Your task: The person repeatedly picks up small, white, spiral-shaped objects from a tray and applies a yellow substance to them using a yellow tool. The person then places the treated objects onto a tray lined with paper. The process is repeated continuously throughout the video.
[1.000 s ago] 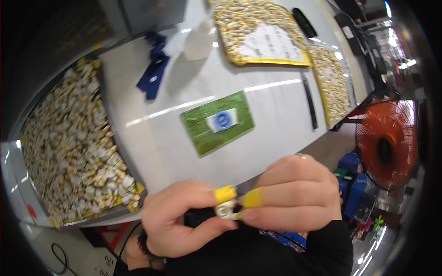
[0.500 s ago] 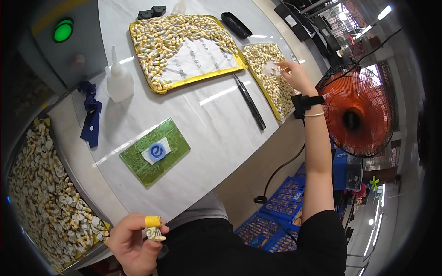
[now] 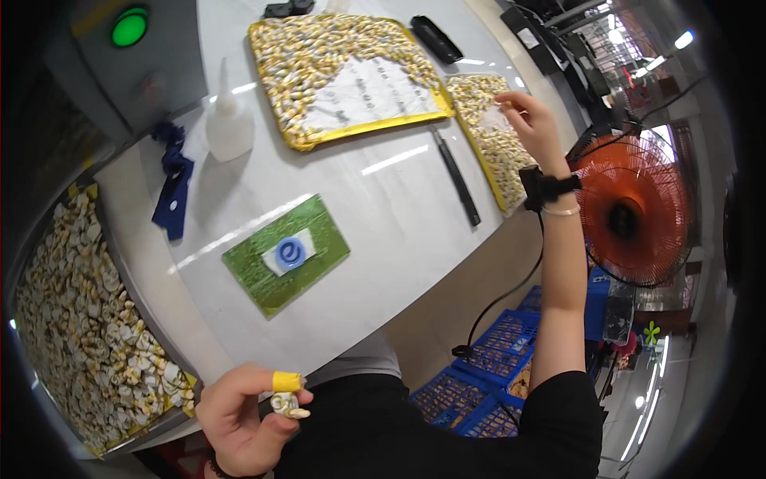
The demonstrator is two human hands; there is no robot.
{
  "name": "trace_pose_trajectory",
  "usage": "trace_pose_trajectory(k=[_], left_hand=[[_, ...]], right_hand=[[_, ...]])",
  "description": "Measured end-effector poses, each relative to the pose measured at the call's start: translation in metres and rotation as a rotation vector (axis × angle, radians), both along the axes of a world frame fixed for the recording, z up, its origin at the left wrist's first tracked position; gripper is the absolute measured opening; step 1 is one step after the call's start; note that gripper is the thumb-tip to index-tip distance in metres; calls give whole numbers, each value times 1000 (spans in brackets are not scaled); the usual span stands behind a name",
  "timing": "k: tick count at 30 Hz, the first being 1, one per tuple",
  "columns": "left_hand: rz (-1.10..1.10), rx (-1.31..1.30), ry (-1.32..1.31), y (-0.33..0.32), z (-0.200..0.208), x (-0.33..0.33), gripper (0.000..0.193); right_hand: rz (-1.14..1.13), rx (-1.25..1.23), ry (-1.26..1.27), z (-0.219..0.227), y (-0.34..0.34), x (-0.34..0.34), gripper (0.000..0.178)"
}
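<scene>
Low at the left, my left hand (image 3: 251, 419) pinches a small white-and-yellow moulded figurine piece (image 3: 286, 405) between thumb and fingers. Yellow tape (image 3: 287, 382) wraps one of its fingertips. My right hand (image 3: 533, 128) is stretched out over the tray of small pieces (image 3: 479, 96) at the far right. Its index finger and thumb are apart, and nothing shows between them. A larger yellow-rimmed tray (image 3: 375, 126) of white-and-yellow pieces stands left of it, its near part showing bare white lining. On the table lies a green mat (image 3: 323, 227) bearing a blue round item (image 3: 290, 253).
A white squeeze bottle (image 3: 230, 132) and a dark blue strap (image 3: 173, 199) are at the left. A black pen-like tool (image 3: 456, 177) lies between mat and right tray. A heaped bin (image 3: 88, 319) fills the left edge. An orange fan (image 3: 626, 211) and blue crates (image 3: 503, 343) are at right.
The view has shifted, so the table appears farther right and slightly higher. My right hand's fingers have drawn closer together above the right tray. My left hand keeps its figurine piece.
</scene>
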State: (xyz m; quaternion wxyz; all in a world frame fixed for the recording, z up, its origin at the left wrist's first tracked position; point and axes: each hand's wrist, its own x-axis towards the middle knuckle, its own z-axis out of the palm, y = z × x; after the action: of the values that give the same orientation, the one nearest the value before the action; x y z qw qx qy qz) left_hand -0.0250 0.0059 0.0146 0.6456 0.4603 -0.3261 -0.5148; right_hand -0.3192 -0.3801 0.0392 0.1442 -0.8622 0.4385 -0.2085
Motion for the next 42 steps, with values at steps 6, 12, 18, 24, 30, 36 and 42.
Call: trace_pose_trajectory(k=[6, 12, 18, 24, 30, 36, 42], left_hand=[[71, -7, 72, 2, -8, 2, 29], [75, 16, 39, 9, 0, 3, 37], [111, 30, 51, 18, -4, 6, 37], [131, 5, 9, 18, -9, 8, 44], [181, -26, -92, 17, -11, 8, 46], [261, -112, -149, 15, -15, 3, 38], [249, -193, 108, 14, -23, -4, 37]], right_hand=[[420, 31, -92, 14, 136, 115, 20], [855, -157, 20, -5, 174, 170, 15], [914, -175, 188, -16, 177, 183, 9], [895, -162, 81, -23, 183, 189, 8], [808, -231, 198, -18, 185, 181, 9], [800, -145, 79, -23, 195, 183, 8], [642, 168, -254, 0, 212, 174, 16]])
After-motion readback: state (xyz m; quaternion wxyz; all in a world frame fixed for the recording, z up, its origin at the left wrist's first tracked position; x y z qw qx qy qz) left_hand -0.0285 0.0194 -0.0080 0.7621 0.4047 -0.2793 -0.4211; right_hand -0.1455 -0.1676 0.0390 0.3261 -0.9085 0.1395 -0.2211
